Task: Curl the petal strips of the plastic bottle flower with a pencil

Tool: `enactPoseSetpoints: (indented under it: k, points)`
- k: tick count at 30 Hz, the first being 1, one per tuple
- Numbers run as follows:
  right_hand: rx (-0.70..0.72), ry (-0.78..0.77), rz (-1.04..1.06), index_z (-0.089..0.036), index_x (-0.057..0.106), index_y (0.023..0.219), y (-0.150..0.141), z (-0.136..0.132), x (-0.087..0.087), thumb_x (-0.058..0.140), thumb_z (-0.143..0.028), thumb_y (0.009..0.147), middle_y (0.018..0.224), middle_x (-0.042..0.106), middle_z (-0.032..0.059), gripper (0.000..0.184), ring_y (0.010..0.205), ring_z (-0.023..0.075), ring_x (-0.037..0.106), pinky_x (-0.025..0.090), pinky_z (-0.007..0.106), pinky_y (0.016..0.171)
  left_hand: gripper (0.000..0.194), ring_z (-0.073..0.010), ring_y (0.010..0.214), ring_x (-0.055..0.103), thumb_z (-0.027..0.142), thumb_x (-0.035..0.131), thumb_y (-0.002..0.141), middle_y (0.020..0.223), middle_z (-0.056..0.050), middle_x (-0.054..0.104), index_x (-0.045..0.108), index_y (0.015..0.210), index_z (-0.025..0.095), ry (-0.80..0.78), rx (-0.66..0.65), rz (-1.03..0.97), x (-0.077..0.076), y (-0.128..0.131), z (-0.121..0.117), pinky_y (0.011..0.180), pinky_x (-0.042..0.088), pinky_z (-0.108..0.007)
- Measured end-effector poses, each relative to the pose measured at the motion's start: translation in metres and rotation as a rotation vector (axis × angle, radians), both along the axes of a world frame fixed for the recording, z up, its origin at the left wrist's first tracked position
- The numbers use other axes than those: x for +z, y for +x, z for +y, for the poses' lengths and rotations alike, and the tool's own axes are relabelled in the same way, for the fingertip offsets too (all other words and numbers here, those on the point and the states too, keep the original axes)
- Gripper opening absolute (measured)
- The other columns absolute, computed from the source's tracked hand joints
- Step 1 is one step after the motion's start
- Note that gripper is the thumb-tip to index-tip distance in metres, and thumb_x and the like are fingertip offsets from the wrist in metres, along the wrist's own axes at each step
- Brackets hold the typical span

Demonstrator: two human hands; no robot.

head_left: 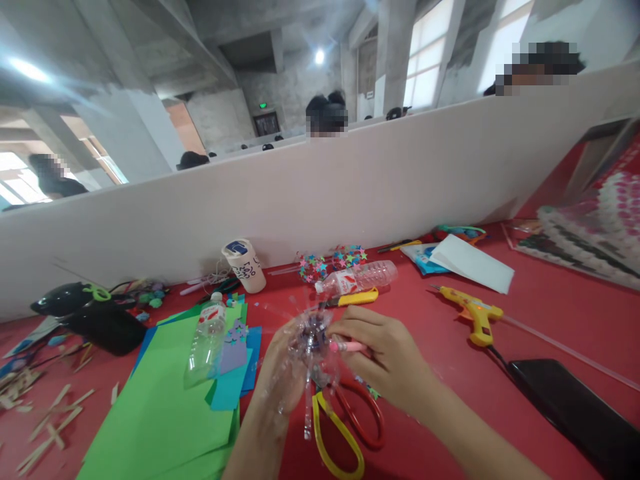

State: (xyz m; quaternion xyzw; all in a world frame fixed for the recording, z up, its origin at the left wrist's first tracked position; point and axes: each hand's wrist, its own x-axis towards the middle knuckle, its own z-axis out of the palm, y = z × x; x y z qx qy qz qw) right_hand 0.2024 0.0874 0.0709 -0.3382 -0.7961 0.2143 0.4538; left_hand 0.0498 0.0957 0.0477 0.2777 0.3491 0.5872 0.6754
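Two bare hands meet in my view; the right hand (377,340) has its grip pinched narrow around a pink stick (350,347), whose long axis runs about 9 to 3 o'clock; its near-side tip points to 9 o'clock, close by the dark middle of a clear plastic piece (315,333); I cannot tell whether they touch. The left hand (284,353) supports that piece from its 8 o'clock side, fingers partly hidden behind the blur, and seems to hold it; one clear strip (308,413) hangs toward 6 o'clock. Farther out from the piece, I see scissors (317,413) at 5 to 6 o'clock, a yellow cutter (357,298) at 1 to 2, a glue gun (475,313) near 3 and green paper (160,393) near 8, all on the red tabletop (450,360).
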Motion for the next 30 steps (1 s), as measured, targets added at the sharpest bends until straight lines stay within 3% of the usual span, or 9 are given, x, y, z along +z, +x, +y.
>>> enactPoseSetpoints:
  k: [9, 13, 17, 24, 30]
  points:
    - [-0.056, -0.035, 0.081, -0.017, 0.059, 0.079, 0.004, -0.003, 0.01, 0.049, -0.008, 0.075, 0.07, 0.054, 0.0003, 0.014, 0.063, 0.0114, 0.049, 0.037, 0.022, 0.056, 0.01, -0.0139, 0.065, 0.062, 0.016, 0.064, 0.065, 0.075, -0.006, 0.069, 0.07, 0.073, 0.014, -0.075, -0.007, -0.126, 0.008, -0.002, 0.001, 0.058, 0.049, -0.022]
    - [-0.004, -0.081, 0.112, -0.021, 0.058, 0.09, 0.011, -0.004, 0.014, 0.049, -0.006, 0.073, 0.076, 0.056, -0.0012, 0.025, 0.063, 0.0099, 0.049, 0.038, 0.02, 0.056, 0.011, -0.0124, 0.061, 0.06, 0.014, 0.061, 0.067, 0.077, -0.007, 0.068, 0.069, 0.075, 0.013, -0.079, -0.038, -0.142, 0.01, -0.003, 0.002, 0.052, 0.048, -0.019]
    - [0.004, -0.126, 0.125, -0.024, 0.06, 0.09, 0.014, -0.005, 0.015, 0.05, -0.005, 0.073, 0.069, 0.055, -0.0038, 0.027, 0.058, 0.009, 0.047, 0.036, 0.019, 0.052, 0.01, -0.01, 0.054, 0.058, 0.014, 0.061, 0.067, 0.068, -0.006, 0.067, 0.068, 0.073, 0.011, -0.065, -0.087, -0.148, 0.011, -0.002, 0.002, 0.048, 0.045, -0.017]
    - [0.001, -0.114, 0.118, -0.019, 0.059, 0.085, 0.008, -0.006, 0.016, 0.051, -0.01, 0.075, 0.076, 0.061, -0.0007, 0.016, 0.065, 0.0104, 0.053, 0.041, 0.02, 0.059, 0.013, -0.0105, 0.056, 0.059, 0.007, 0.06, 0.064, 0.069, -0.003, 0.067, 0.066, 0.072, 0.015, -0.093, -0.087, -0.161, -0.004, -0.003, 0.004, 0.049, 0.046, -0.019]
    - [-0.05, -0.069, 0.067, -0.019, 0.057, 0.083, 0.006, -0.009, 0.011, 0.052, -0.009, 0.071, 0.062, 0.053, -0.0038, 0.016, 0.052, 0.0084, 0.045, 0.035, 0.018, 0.049, 0.016, -0.0135, 0.065, 0.061, 0.005, 0.059, 0.062, 0.074, -0.003, 0.068, 0.066, 0.072, 0.017, -0.095, -0.08, -0.148, -0.007, -0.003, 0.002, 0.053, 0.047, -0.02]
